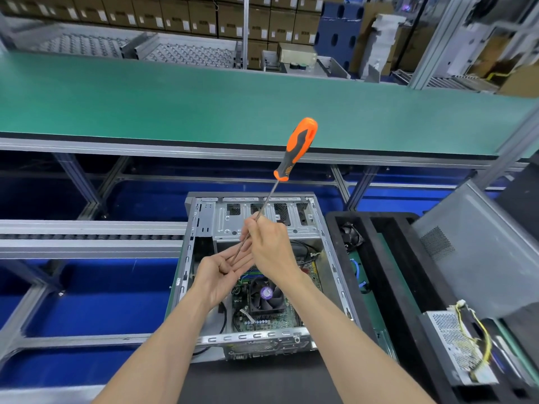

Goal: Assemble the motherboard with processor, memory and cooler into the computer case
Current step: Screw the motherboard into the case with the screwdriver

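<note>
Both bare forearms reaching forward from lower edge, converging at centre. Left hand (pixel 222 272) lying palm up, fingers extending forward and rightward, loosely straight. Right hand (pixel 269 246) hovering just above left fingers, back of hand facing camera, fingers curling, pinching thin shaft. Hands touching or nearly touching at left fingertips.

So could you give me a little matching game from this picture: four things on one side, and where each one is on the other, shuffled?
Things:
1. screwdriver
2. cooler
3. power supply
4. side panel

Places:
A. leaning up at far right
B. in the black tray
C. on the motherboard inside the case
D. shaft held by the right hand, handle up

Pairs: 1-D, 2-C, 3-B, 4-A
</note>
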